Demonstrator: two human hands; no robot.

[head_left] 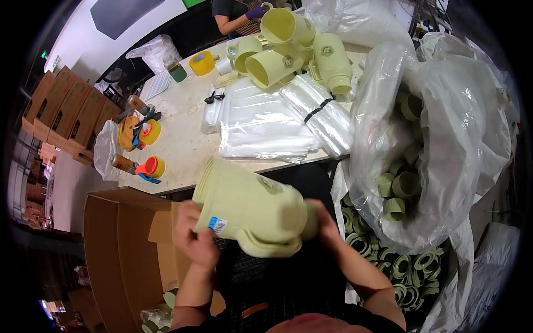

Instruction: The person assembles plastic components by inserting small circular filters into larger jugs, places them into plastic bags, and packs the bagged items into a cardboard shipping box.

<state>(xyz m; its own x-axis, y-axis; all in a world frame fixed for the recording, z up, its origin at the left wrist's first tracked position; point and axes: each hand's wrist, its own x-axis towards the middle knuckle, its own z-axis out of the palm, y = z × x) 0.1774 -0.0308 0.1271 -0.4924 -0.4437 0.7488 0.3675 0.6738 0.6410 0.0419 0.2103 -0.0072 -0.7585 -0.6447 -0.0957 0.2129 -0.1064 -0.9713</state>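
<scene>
A pale green jug-shaped vacuum flask (252,208) lies on its side in the air in front of my body, its handle (266,244) turned toward me. A blue and white sticker (217,224) is on its side near the wide end. My left hand (198,236) grips that wide end. At the narrow end, my right hand (326,225) is closed round the green cap (311,220), blurred by motion. On the table beyond lie stacked clear plastic bags (261,125) and a bag bundle (319,111) tied with a black band. More flask bodies (277,64) stand and lie behind them.
An open cardboard box (105,244) stands at my left. To my right, a clear plastic sack (383,139) holds green cups, above a sack of green rings (400,266). Tape rolls (201,62) and a spray can (123,164) sit on the table (183,133). A person's gloved hand (256,12) is beyond.
</scene>
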